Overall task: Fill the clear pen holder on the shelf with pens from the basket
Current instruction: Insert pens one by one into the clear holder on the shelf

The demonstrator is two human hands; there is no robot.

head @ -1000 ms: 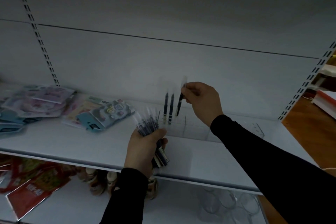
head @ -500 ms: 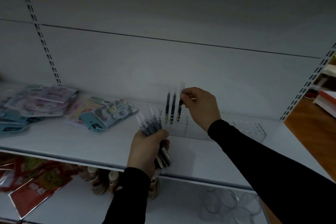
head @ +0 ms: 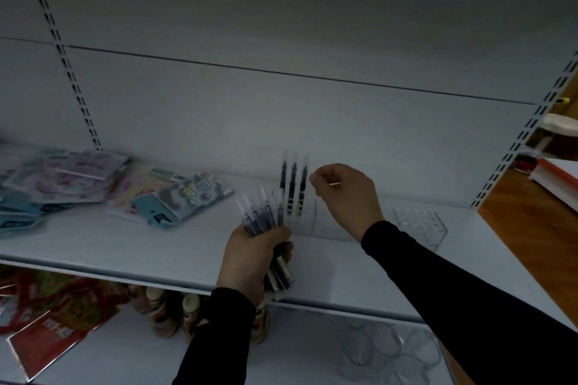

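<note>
Slotting pens: right hand (head: 344, 197) curled empty beside three standing pens (head: 293, 187); left hand (head: 253, 256) grips the pen bundle (head: 262, 216); next needs one pulled out.

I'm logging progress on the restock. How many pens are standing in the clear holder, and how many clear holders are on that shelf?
Pens standing in the clear pen holder: 3
Clear holders on the shelf: 2, counting a second clear holder to the right
Total: 5
The bundle of pens gripped in the left hand is too blurred to count.
</note>
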